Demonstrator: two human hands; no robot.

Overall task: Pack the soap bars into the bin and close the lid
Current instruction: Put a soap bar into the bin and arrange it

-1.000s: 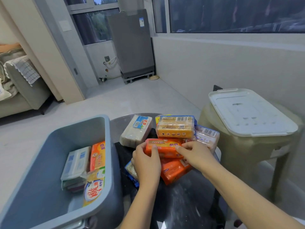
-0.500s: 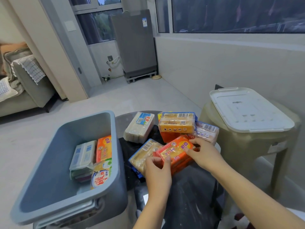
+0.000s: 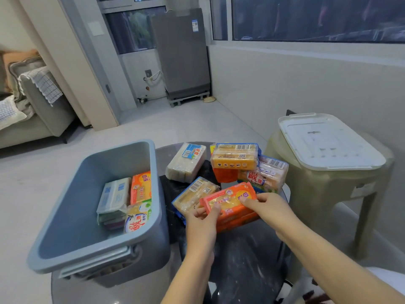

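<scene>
An orange soap pack (image 3: 230, 201) sits at the near edge of the pile on the dark round table (image 3: 247, 255). My left hand (image 3: 202, 224) grips its left end and my right hand (image 3: 270, 208) grips its right end. Beside it lies a blue-edged pack of yellow soap (image 3: 194, 195). Behind are a white soap pack (image 3: 186, 162), a stacked yellow pack (image 3: 234, 156) and a pink-labelled pack (image 3: 266, 174). The grey bin (image 3: 92, 249) stands open on the left with several soap packs (image 3: 125, 200) inside. Its white lid (image 3: 328, 141) lies on a stool at the right.
A beige plastic stool (image 3: 324, 194) carries the lid close to the table's right side. A grey appliance (image 3: 182, 55) stands on a stand by the far wall. A sofa (image 3: 32, 106) is at the far left, across the light floor.
Both hands have drawn the orange pack off the pile toward me and tilted it flatter. The blue-edged yellow pack under it has come into view.
</scene>
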